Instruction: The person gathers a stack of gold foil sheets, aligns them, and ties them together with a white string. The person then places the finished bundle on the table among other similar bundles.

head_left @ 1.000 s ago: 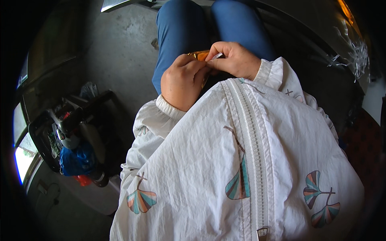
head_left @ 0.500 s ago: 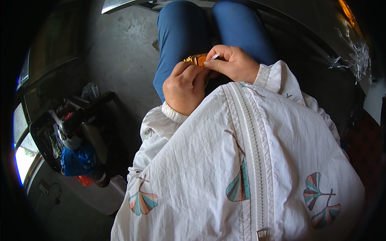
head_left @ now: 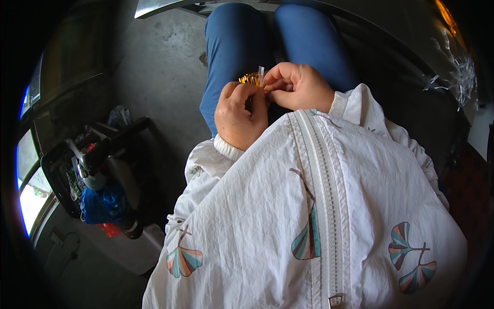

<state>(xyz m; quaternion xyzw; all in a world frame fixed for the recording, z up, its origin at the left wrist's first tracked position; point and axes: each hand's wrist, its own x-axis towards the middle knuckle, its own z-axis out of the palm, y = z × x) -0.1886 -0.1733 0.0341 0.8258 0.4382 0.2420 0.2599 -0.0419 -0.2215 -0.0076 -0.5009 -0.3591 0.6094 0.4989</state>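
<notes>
Above my lap, both my hands are drawn close together around a small shiny gold, ridged thing that looks like folded foil. My left hand is closed on it from the near left side, and its fingers cover most of it. A short, narrow whitish strip, partly see-through, stands upright at the gold thing's right edge. My right hand has thumb and fingers bent in a pinch at the strip's lower end. Exactly where the fingertips grip is hidden.
My blue-trousered legs lie beyond the hands. A metal-edged table stands at the far side. On the left is a dark-framed cart with a blue bag. Clear plastic shreds hang at the far right.
The strip, slanted to the right in the right fingers before, now stands upright nearer the left hand. The right fingers have shifted and curled, and less of the gold thing shows.
</notes>
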